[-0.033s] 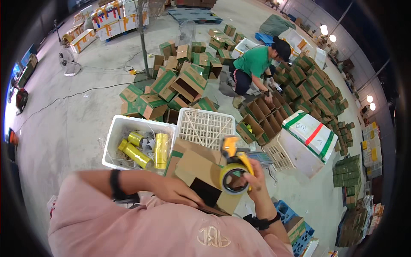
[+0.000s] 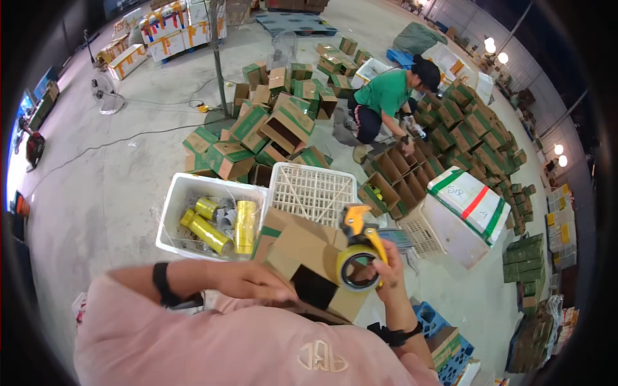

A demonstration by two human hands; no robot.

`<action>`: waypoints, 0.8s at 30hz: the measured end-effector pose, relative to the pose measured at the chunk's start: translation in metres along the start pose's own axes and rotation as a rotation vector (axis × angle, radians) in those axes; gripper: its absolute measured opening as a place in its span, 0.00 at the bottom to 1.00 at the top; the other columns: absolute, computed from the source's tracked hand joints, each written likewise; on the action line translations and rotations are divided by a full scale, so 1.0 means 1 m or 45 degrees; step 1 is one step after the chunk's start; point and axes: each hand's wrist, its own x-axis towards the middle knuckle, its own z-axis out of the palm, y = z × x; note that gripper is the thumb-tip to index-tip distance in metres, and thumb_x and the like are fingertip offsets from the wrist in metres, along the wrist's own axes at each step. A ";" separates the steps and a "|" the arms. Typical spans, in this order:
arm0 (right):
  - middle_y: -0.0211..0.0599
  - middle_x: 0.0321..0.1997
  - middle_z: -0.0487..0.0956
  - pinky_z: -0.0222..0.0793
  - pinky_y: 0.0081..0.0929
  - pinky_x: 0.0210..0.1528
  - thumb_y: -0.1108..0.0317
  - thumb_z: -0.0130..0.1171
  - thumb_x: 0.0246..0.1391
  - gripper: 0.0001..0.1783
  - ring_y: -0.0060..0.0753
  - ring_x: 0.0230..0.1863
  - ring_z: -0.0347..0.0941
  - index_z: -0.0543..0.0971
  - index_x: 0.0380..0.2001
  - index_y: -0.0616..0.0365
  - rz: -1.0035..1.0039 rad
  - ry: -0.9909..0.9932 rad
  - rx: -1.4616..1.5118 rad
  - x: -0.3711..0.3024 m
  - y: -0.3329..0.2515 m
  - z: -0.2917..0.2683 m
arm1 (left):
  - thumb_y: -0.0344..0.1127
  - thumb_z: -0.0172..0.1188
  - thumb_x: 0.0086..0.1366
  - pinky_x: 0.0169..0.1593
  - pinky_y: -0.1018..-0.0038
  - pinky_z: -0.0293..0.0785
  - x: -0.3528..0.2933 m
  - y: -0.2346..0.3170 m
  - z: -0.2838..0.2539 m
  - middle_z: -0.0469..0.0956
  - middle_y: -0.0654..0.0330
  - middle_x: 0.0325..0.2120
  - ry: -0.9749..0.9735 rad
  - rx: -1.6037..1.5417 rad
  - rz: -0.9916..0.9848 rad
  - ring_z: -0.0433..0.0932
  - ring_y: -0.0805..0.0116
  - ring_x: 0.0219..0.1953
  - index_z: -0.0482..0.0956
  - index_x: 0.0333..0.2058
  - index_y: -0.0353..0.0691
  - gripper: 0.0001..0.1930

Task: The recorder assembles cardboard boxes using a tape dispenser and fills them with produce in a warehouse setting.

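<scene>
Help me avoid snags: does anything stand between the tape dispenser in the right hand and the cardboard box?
Nothing visible does. The tape dispenser, in the right hand, overlaps the right side of the cardboard box in this view; whether they touch is unclear. The left hand is at the box's near left edge.

A pale-grey, concrete-looking floor (image 2: 116, 222) spreads toward nine o'clock; a pale, ribbed wall (image 2: 539, 106) stands at two o'clock, near round, glowing white lamps (image 2: 503, 58).
</scene>
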 end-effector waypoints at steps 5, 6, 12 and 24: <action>0.31 0.30 0.71 0.61 0.14 0.23 0.62 0.56 0.49 0.28 0.17 0.22 0.63 0.66 0.52 0.60 -0.137 0.180 0.041 0.011 0.005 0.013 | 0.46 0.46 0.69 0.61 0.66 0.59 0.017 -0.041 0.010 0.67 0.44 0.54 1.389 0.916 0.101 0.66 0.54 0.58 0.58 0.60 0.32 0.29; 0.31 0.30 0.71 0.61 0.14 0.23 0.62 0.56 0.49 0.28 0.17 0.22 0.63 0.66 0.52 0.60 -0.131 0.150 0.032 0.012 0.006 0.010 | 0.46 0.46 0.69 0.61 0.66 0.59 0.028 -0.046 0.006 0.67 0.44 0.54 1.421 0.915 0.094 0.66 0.54 0.58 0.58 0.60 0.32 0.29; 0.32 0.31 0.71 0.62 0.14 0.24 0.68 0.52 0.52 0.25 0.16 0.24 0.64 0.65 0.54 0.60 -0.040 0.203 0.115 0.017 -0.039 0.007 | 0.48 0.48 0.68 0.57 0.68 0.64 0.053 -0.049 -0.040 0.68 0.44 0.53 1.073 0.207 -0.244 0.69 0.57 0.55 0.57 0.61 0.34 0.30; 0.51 0.55 0.64 0.58 0.36 0.58 0.61 0.60 0.48 0.43 0.46 0.56 0.63 0.55 0.63 0.66 -0.509 0.085 -1.244 -0.068 0.007 0.013 | 0.44 0.58 0.60 0.62 0.61 0.59 0.062 -0.045 0.004 0.65 0.45 0.57 1.439 1.328 -0.194 0.63 0.49 0.59 0.60 0.58 0.30 0.33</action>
